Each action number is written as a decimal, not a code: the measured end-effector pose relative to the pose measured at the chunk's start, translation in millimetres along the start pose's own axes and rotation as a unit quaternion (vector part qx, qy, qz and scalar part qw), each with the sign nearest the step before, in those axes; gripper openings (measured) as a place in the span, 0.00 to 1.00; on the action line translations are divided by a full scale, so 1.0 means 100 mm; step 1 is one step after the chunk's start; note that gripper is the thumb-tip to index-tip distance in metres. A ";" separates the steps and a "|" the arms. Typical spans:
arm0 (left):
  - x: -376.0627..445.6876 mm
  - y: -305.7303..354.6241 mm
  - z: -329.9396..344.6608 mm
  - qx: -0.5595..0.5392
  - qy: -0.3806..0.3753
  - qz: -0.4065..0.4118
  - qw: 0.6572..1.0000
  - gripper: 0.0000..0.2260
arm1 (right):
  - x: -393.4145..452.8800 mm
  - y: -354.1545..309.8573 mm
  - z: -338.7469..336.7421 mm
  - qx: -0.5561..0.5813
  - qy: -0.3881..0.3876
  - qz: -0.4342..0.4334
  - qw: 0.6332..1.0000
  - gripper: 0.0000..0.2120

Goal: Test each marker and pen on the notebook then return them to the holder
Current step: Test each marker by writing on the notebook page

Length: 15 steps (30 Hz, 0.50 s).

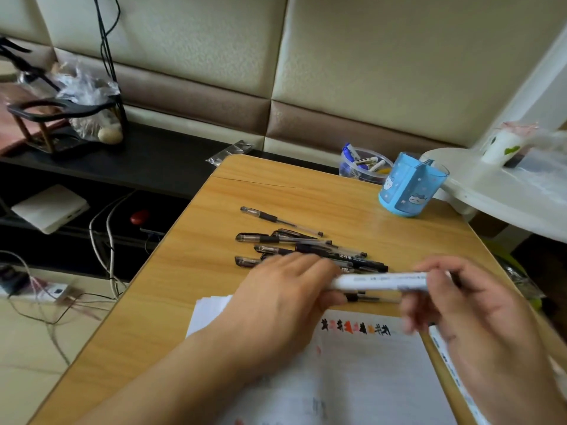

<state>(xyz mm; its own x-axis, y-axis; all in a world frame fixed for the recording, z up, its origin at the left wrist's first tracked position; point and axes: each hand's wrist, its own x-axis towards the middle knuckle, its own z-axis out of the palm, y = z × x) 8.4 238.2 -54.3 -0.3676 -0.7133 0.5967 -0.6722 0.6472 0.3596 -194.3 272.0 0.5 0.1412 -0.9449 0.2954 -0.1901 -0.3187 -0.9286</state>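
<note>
White plastic marker [380, 280] with a long round body lies level between both hands, above the near part of the wooden bench [196, 240]. The left hand [276, 299] curls its fingers around the left end of the marker. The right hand [469, 317] grips the right end; its fingers are bent around it, though motion blur hides the details.

Under the hands, the open notebook with white lined pages [368, 378] rests on the near side of the bench. A row of small black and orange test marks [356, 327] runs along the top of the page. A second white marker [445, 357] lies just beside the right edge of the notebook.

Beyond the hands, a group of black gel pens with clear barrels [300, 246] lies on the bench. The blue round pen holder with cartoon pictures [408, 188] stands at the far right, and a clear plastic tub with small markers [362, 164] is just behind it.
</note>
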 end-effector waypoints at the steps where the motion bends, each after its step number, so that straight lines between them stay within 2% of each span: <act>1: -0.01 0.04 -0.01 -0.019 -0.032 0.023 0.999 0.12 | -0.06 0.07 0.05 0.043 0.003 0.017 0.999 0.25; 4: -0.03 0.13 -0.04 -0.054 -0.109 0.072 0.990 0.10 | -0.15 0.26 0.17 0.063 -0.029 0.024 0.997 0.23; 7: -0.04 0.13 -0.09 -0.087 -0.165 0.088 0.978 0.12 | -0.17 0.36 0.18 0.085 -0.070 0.035 0.993 0.19; 11: -0.05 0.15 -0.13 -0.090 -0.177 0.105 0.975 0.12 | -0.18 0.37 0.07 0.053 -0.108 -0.006 0.993 0.13; 15: -0.04 0.16 -0.15 -0.117 -0.170 0.101 0.973 0.13 | -0.09 0.29 0.10 0.031 -0.105 -0.047 0.993 0.10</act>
<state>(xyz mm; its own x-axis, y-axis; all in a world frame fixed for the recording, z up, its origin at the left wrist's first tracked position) 8.3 255.6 -40.2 -0.6958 -0.5868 0.4142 -0.4143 0.7989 0.4360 -191.4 271.6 -31.3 0.3558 -0.8730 0.3336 -0.1083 -0.3930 -0.9131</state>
